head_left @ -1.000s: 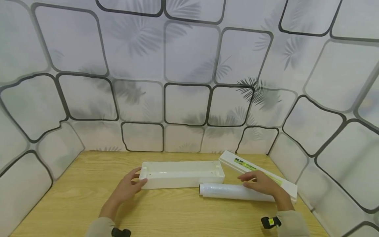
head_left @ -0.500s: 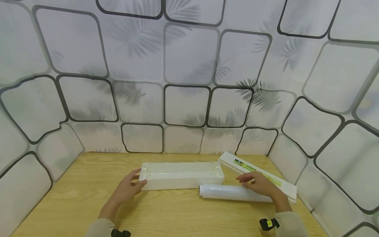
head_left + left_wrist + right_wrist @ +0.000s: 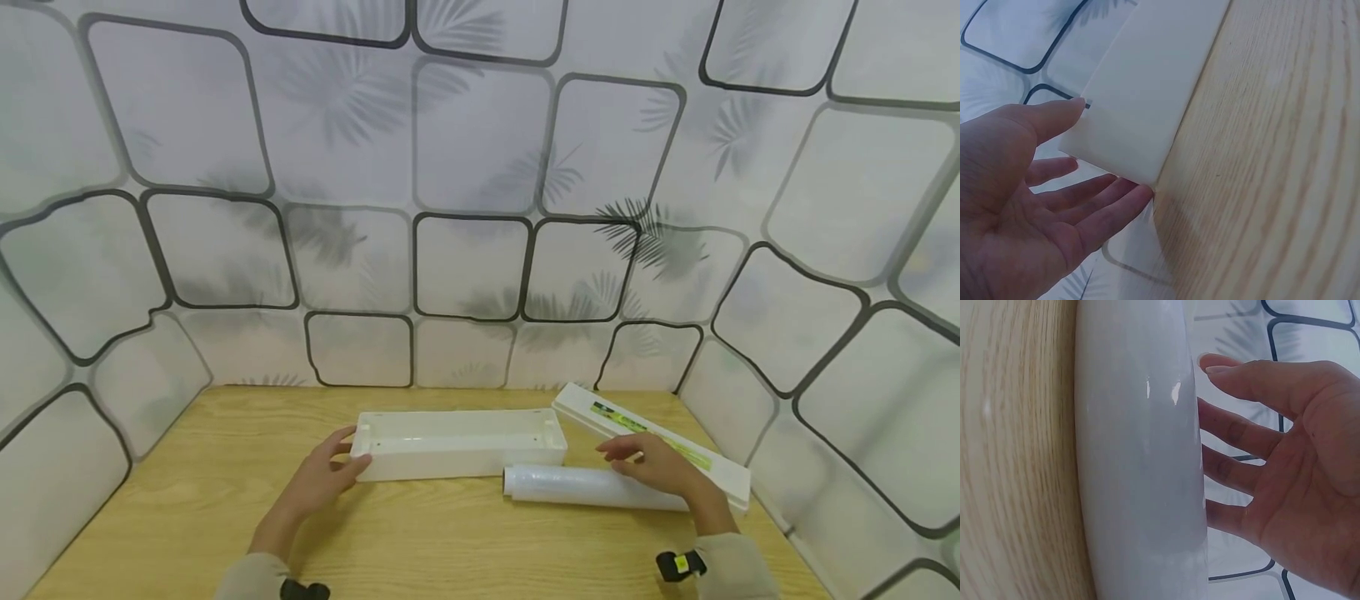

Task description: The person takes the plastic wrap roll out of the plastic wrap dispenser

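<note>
A long white open-topped box (image 3: 457, 454) lies across the middle of the wooden table (image 3: 435, 542). My left hand (image 3: 333, 468) rests against its left end with straight fingers; in the left wrist view the thumb and fingers of the left hand (image 3: 1035, 200) flank the corner of the box (image 3: 1147, 94). In front of the box's right end lies a roll of clear film (image 3: 585, 487). My right hand (image 3: 641, 465) is spread over that roll, fingers straight. The right wrist view shows the right hand (image 3: 1272, 462) beside the roll (image 3: 1141, 456), fingers near or touching it.
A long white lid (image 3: 720, 471) with a green label lies slanted behind the roll at the right. Patterned white walls (image 3: 465, 250) close in the table at the back and both sides. Bare wood shows at the front and left.
</note>
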Motion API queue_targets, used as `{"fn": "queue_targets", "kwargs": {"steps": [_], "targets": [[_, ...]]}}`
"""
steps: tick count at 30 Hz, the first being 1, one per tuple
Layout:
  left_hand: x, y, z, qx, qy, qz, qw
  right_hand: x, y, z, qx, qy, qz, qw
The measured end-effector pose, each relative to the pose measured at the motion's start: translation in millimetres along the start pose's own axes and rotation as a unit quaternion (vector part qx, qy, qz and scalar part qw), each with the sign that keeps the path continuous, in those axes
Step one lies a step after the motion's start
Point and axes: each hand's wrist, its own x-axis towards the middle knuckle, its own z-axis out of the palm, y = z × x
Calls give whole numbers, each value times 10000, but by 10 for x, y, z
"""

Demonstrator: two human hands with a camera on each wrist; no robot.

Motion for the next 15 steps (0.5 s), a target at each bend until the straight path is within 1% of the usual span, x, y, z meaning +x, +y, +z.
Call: {"fn": "queue_targets", "kwargs": {"steps": [3, 8, 11, 15], "targets": [[-3, -2, -11, 49, 31, -52, 10000, 8, -9, 5, -21, 10, -20, 10000], [8, 13, -45, 271, 117, 46, 9996, 9, -1, 13, -219, 64, -111, 9997], [-3, 35, -78, 276, 160, 72, 9995, 3, -6, 20, -383, 139, -88, 9991], [-32, 80, -135, 428, 221, 161, 9987, -16, -64, 30, -553, 349, 35, 9979]]}}
